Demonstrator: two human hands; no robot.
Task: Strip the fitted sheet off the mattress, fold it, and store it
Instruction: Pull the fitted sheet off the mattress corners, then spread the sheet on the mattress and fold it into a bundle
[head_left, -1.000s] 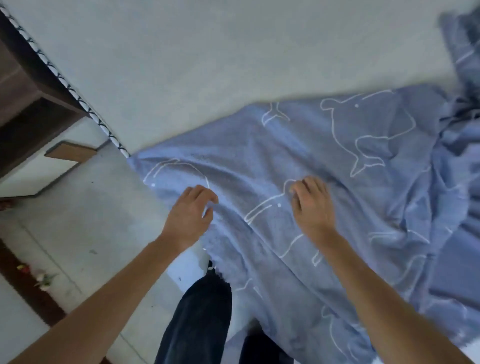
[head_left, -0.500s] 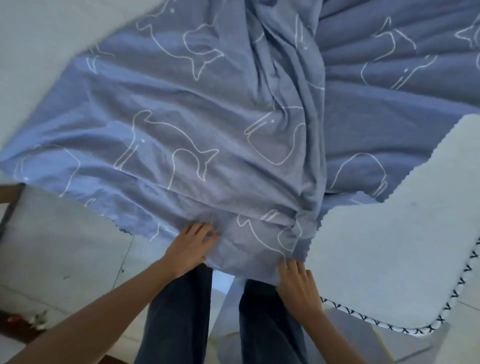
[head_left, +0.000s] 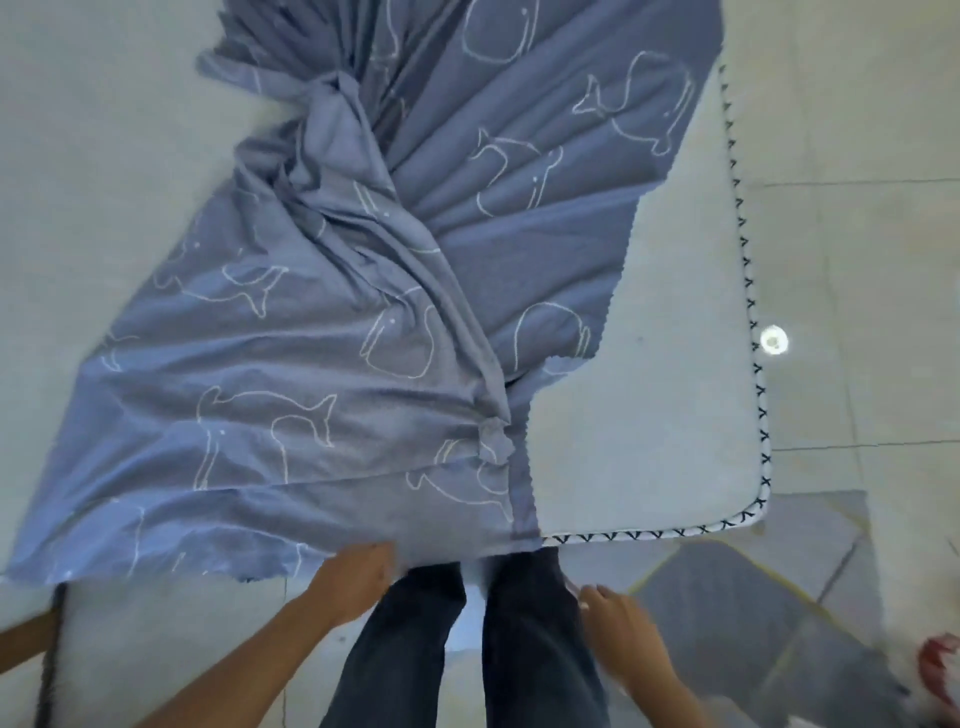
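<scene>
Sheet (head_left: 291, 364), blue and printed with white outline whales as its only marking, lies loose on the mattress (head_left: 649, 415). It runs slantwise from the far edge to the near edge. It is gathered into long folds down its middle, and these pinch into a small twist (head_left: 493, 436) close to the near right corner. Its near hem hangs just over the mattress edge, in front of the person's legs (head_left: 410, 649) in dark trousers.

The mattress is pale grey and bare to the right of the sheet. A white trim (head_left: 623, 536) with black cross stitches runs round its corner.

The left hand (head_left: 358, 577) reaches the near hem with its fingertips against the cloth; blur hides whether it pinches it. The right hand (head_left: 618, 618) is apart from the sheet, low beside the right leg, fingers loose and holding nothing.

On the tiled floor (head_left: 857, 260) to the right lie a small white disc (head_left: 774, 340), a grey mat (head_left: 727, 613) with yellow lines, and a blurred red thing (head_left: 940, 670).
</scene>
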